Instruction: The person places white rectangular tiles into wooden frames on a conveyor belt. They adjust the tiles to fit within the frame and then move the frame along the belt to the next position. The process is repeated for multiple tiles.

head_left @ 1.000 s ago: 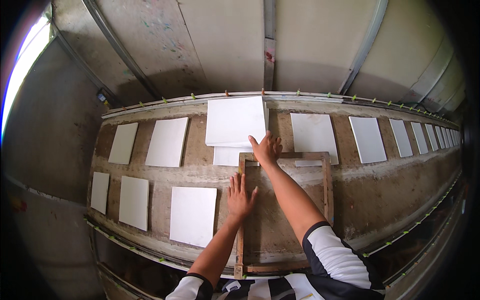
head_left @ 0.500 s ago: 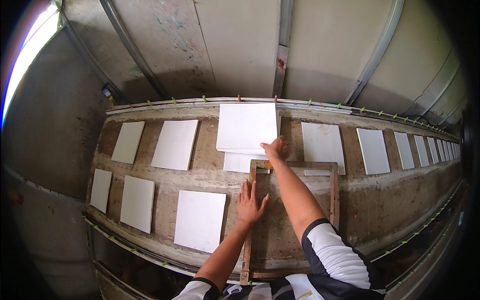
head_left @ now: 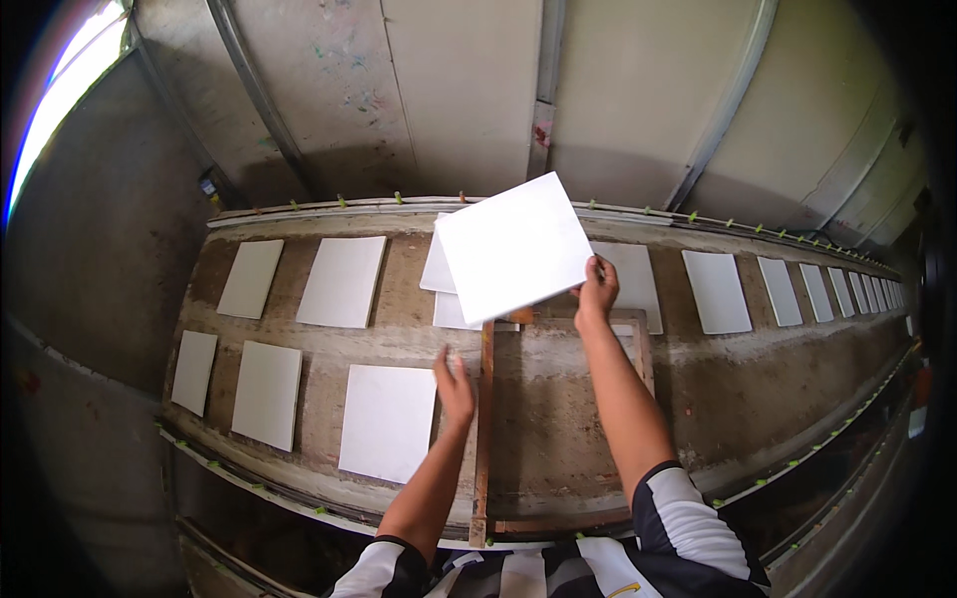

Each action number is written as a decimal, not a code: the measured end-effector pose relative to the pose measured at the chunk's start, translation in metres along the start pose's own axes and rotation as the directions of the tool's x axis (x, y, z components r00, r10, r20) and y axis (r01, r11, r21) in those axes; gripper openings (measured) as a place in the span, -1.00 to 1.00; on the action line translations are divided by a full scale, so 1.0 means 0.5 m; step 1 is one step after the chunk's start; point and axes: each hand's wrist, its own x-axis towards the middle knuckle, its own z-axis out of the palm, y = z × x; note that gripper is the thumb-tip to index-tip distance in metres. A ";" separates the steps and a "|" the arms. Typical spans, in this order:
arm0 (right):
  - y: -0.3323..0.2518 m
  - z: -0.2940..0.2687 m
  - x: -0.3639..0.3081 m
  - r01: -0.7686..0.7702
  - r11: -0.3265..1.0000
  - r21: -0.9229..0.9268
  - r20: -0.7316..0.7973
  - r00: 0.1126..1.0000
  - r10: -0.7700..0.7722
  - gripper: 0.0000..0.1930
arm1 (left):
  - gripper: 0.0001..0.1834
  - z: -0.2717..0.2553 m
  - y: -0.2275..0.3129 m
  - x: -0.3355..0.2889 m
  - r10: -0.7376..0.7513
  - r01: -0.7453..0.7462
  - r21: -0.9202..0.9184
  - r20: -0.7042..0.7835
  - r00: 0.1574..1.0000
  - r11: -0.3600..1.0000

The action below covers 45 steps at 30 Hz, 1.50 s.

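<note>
My right hand [head_left: 597, 291] grips a white rectangular sheet [head_left: 516, 249] by its lower right corner. The sheet is raised and tilted above the far middle of the long table. Under and behind it, more white sheets [head_left: 436, 267] show at their left edges, the rest of them hidden. My left hand [head_left: 456, 387] holds nothing, its fingers apart and slightly blurred. It hovers between a white sheet [head_left: 387, 423] on the near side and the left bar of a wooden frame [head_left: 485, 429]. The frame lies flat in front of me.
Several white sheets lie spaced out on the brown, stained table [head_left: 738, 409], in two rows to the left and one row running far right. Rails with small green clips [head_left: 398, 196] line the table's edges. A panelled wall [head_left: 658, 100] stands behind.
My right hand has lifted the top sheet off the pile and swung it right, turning it. My left hand has come up off the table beside the frame and shifted left.
</note>
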 end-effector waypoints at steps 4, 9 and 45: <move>-0.068 -0.176 0.022 0.126 0.991 0.048 0.086 0.988 -0.130 -0.75 | -0.25 -0.045 0.122 0.031 -0.252 0.237 -0.440 0.025 0.967 0.866; -0.100 -0.310 0.012 0.203 0.974 -0.097 0.258 0.951 -0.172 -0.74 | -0.24 -0.084 0.282 -0.012 -0.145 0.382 -0.251 0.638 0.757 0.890; 0.172 -0.519 -0.322 0.037 0.689 -0.724 0.069 0.997 0.019 -0.44 | -0.32 0.035 0.142 -0.316 -0.251 -0.066 0.692 0.347 0.904 0.719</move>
